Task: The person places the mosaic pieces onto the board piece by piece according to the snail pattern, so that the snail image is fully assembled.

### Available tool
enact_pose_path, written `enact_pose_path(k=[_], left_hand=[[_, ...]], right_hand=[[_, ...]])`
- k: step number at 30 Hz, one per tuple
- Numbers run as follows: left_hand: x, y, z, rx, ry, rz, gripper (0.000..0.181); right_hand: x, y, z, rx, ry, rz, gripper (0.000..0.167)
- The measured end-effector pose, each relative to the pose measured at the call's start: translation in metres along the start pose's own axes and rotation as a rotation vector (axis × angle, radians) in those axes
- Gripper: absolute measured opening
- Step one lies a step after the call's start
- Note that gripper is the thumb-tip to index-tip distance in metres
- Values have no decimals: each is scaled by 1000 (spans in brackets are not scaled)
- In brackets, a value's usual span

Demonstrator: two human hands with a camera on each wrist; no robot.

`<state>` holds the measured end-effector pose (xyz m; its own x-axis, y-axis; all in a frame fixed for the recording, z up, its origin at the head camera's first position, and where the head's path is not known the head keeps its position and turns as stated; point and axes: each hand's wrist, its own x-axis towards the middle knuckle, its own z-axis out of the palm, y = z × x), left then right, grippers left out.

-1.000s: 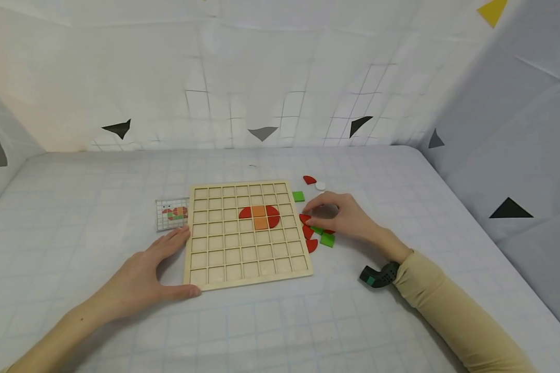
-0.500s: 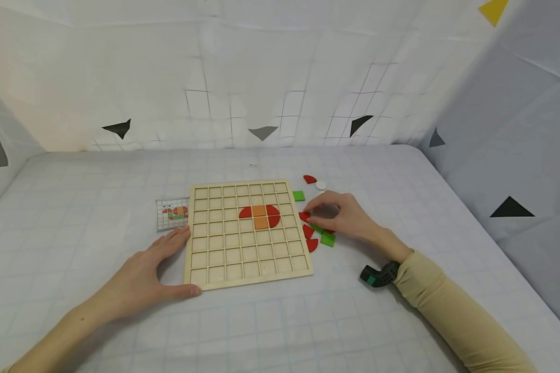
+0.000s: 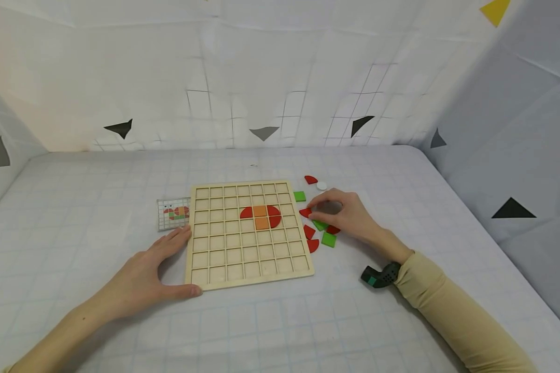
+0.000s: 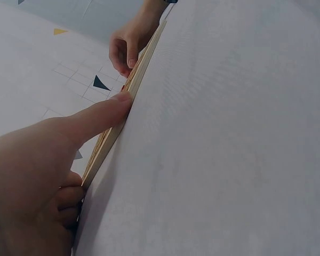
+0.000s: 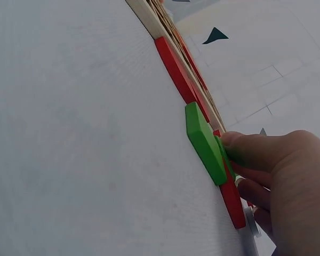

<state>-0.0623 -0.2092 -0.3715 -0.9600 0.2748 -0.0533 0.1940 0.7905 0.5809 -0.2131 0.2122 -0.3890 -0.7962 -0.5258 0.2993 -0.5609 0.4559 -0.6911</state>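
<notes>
A white grid-marked table (image 3: pixel 242 331) spreads out here, with the wooden grid board (image 3: pixel 234 256) lying flat at its middle, turned slightly. The left hand (image 3: pixel 142 277) is spread, thumb at the board's near-left corner and fingertips along the left edge; that light contact should steady it well, if no push creeps in. The right hand (image 3: pixel 352 217), well apart, seems to pinch something small beside the board's right edge. A pattern card (image 3: pixel 172 221) lies partly hidden by the board's left side, so checking it calls for care. Two orange squares (image 3: pixel 261 216) and three red quarter-circles sit in the cells. Loose green squares (image 3: pixel 329 239) crowd the right side, one under the right fingers; I'd lift straight up to avoid dragging it. The pinched red quarter-circle tile (image 3: pixel 305 213) is best gripped by its rim, its curve turned before lowering. Farther off lies a white disc (image 3: pixel 321 185).
</notes>
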Motion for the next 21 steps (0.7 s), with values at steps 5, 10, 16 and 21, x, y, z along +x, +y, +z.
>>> enact_pose_path(k=[5,10,16,21], left_hand=[[0,0,0,-3,-1,1,112],[0,0,0,-5,-4,-5,113],[0,1,-1,3,-10,-16,114],[0,1,-1,8,-14,-19,114]], right_hand=[[0,-16,-1,6,13,31,25],[1,-8,1,-14,24,10,25],[1,-1,1,-42,30,-6,24],[0,-10,0,-49,41,5,23]])
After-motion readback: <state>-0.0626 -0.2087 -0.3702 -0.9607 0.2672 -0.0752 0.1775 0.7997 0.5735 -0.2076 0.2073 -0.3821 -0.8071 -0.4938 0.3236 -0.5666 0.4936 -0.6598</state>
